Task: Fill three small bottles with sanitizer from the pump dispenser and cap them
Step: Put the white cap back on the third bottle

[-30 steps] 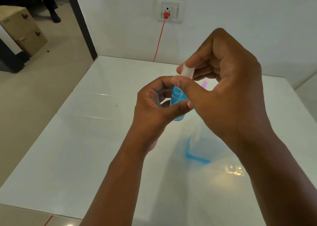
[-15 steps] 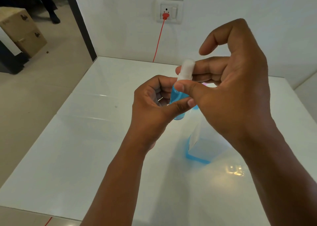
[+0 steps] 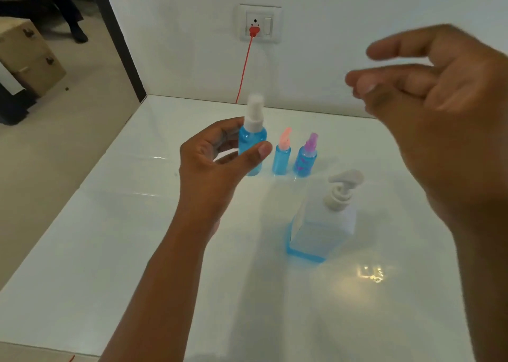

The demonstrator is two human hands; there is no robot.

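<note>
Left hand (image 3: 211, 163) curled around a blue bottle with a white spray cap (image 3: 252, 139), thumb across the front and fingers behind, bottle upright and raised above the white desk (image 3: 110, 238), up and to the left of the pump dispenser (image 3: 324, 218). Right hand (image 3: 439, 108) lifted in the air up and to the right of the pump dispenser, fingers spread loosely and holding nothing, outline blurred. Standing on the desk just behind the pump dispenser: a blue bottle with a pink cap (image 3: 282, 155) and, just right of it, a blue bottle with a purple cap (image 3: 305, 158), both upright, close together but apart. Pump dispenser itself upright near the desk's middle, white pump head on top, clear body with a thin layer of blue liquid at the base. On the wall far behind the pump dispenser, a white socket (image 3: 259, 23) with a red plug (image 3: 254, 30) and a red cable (image 3: 244, 67) running down behind the desk's far edge. Far to the left of the pump dispenser, beyond the desk, a beige cabinet (image 3: 27, 56) on the floor.
</note>
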